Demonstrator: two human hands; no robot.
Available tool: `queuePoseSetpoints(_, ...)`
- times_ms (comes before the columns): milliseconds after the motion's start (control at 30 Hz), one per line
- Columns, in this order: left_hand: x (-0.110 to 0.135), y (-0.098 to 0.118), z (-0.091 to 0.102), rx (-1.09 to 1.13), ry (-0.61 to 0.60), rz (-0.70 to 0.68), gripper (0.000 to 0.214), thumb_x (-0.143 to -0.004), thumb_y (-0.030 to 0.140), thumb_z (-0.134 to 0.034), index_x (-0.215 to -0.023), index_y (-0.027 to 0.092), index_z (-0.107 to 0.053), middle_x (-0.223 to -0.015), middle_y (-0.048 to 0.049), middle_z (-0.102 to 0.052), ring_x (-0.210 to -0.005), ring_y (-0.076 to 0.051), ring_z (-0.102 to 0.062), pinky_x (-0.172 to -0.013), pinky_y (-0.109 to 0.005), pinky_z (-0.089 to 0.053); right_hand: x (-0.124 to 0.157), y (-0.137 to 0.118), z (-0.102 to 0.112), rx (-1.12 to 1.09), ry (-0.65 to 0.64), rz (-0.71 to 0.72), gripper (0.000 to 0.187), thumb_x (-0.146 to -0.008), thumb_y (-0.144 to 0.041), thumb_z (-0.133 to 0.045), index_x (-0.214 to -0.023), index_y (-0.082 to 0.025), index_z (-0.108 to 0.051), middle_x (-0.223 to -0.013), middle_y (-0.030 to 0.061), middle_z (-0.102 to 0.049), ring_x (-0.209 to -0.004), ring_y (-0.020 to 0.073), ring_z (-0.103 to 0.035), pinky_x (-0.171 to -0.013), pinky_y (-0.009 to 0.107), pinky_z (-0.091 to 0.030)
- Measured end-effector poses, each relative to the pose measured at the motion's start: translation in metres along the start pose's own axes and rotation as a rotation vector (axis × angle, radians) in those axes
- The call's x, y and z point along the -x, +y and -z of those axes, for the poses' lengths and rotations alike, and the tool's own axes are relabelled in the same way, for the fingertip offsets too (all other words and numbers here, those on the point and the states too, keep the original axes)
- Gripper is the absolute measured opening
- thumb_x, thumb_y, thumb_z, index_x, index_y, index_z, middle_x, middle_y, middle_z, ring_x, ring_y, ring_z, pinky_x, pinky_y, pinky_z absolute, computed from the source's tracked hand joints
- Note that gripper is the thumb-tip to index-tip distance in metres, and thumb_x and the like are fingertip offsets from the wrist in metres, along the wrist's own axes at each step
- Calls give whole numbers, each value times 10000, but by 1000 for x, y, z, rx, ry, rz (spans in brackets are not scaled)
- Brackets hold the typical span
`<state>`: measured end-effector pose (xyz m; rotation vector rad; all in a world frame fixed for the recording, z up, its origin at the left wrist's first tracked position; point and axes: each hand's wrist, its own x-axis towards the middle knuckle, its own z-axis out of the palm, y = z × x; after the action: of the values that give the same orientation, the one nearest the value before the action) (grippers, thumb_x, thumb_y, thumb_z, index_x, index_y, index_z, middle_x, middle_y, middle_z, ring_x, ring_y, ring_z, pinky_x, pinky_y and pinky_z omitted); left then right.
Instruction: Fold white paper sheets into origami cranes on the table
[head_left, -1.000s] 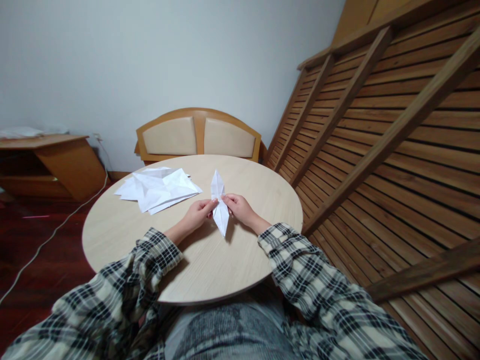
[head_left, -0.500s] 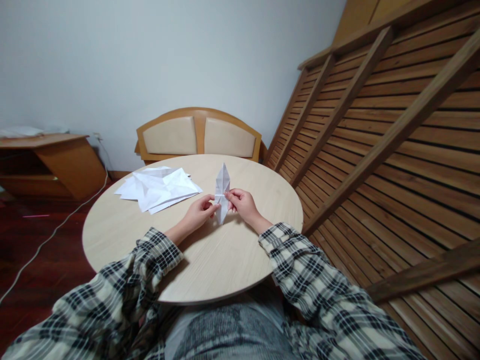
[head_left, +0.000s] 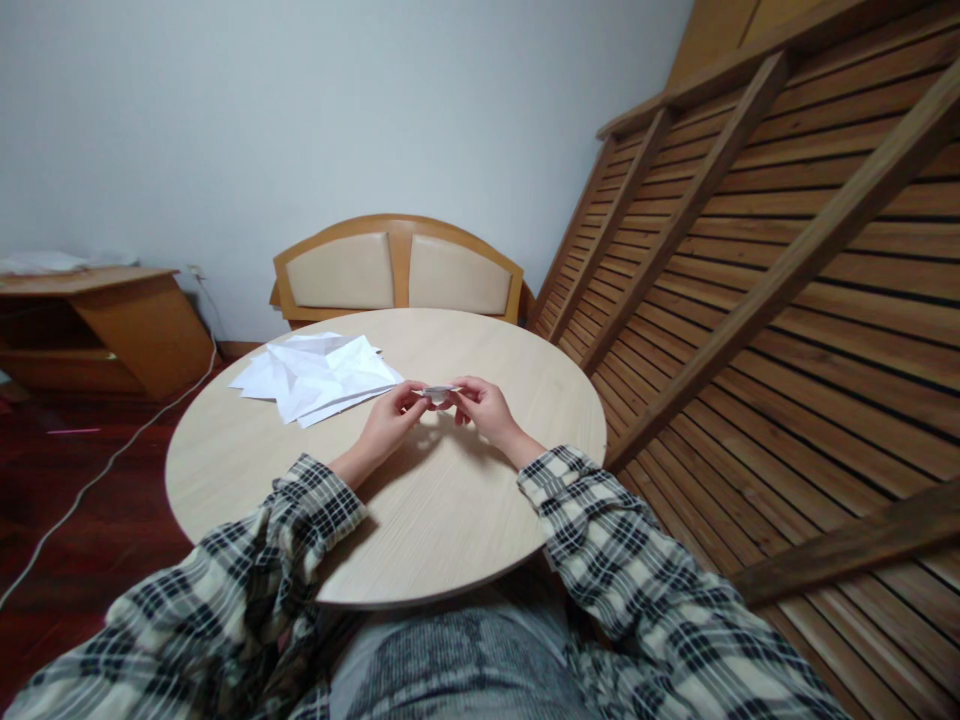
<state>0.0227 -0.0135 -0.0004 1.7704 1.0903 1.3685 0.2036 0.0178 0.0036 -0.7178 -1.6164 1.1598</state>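
Note:
Above the middle of the round table (head_left: 442, 530), a small folded white paper (head_left: 438, 391) is held between both hands and seen nearly edge-on. My left hand (head_left: 390, 420) is closed, pinching the paper's left end between thumb and fingers. On the other side, my right hand (head_left: 482, 408) pinches the right end, with its lower fingers curled beneath. The fingertips cover much of the paper, so its folds are hard to make out. To the left lies a pile of creased white paper sheets (head_left: 319, 372) on the tabletop.
Beyond the table stands a wooden headboard (head_left: 401, 235) with two cream panels, against the wall. A slatted wooden frame (head_left: 750, 330) leans close along the right. At the left are a low wooden cabinet (head_left: 142, 330) and a white cable (head_left: 112, 462) across the dark floor.
The folded paper has turned from standing lengthwise, pointed at both ends, to lying crosswise and nearly edge-on. My left hand has shifted slightly up to its left end.

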Motion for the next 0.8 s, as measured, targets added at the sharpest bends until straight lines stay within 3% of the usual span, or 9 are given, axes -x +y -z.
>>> queuePoseSetpoints(167, 0, 2, 0, 9, 60, 2, 171, -844, 241, -574, -1002, 188, -612, -959, -62, -666, -807, -173, -602, -623, -268, -457, 1, 5, -2, 2, -28, 6, 159, -776, -247, -651, -924, -197, -680, -758, 7, -662, -552, 101, -531, -506, 237, -426)
queuePoseSetpoints(333, -1, 1, -1, 98, 68, 39, 196, -874, 258, -536, -1055, 208, -592, -948, -48, -626, -787, -166, -582, -634, -278, -477, 2, 12, 0, 27, -35, 66, 144, -773, -206, -625, -901, -191, -689, -844, 29, -677, -604, 108, -555, -555, 252, -451)
queuePoseSetpoints(533, -4, -1, -1, 278, 162, 206, 311, -901, 293, -528, -1204, 237, -493, -859, -27, -597, -750, -165, -582, -604, -273, -469, 2, 11, 0, 86, -19, 88, 116, -772, -192, -614, -863, -183, -686, -850, 27, -667, -582, 98, -535, -561, 252, -449)
queuePoseSetpoints(700, -4, -1, -4, 336, 44, 304, 313, -890, 482, -529, -886, 172, -575, -784, -46, -599, -676, -162, -560, -596, -287, -456, 1, 12, 0, 124, -30, 97, 139, -760, -146, -593, -863, -176, -681, -891, 30, -677, -608, 96, -550, -583, 243, -460)
queuePoseSetpoints(800, -3, -2, -4, 263, 4, 228, 309, -839, 460, -603, -764, 161, -583, -711, -22, -558, -633, -145, -519, -583, -277, -421, -1, 15, 1, 133, -49, 103, 174, -746, -111, -572, -870, -170, -679, -904, 31, -687, -618, 95, -564, -593, 236, -466)
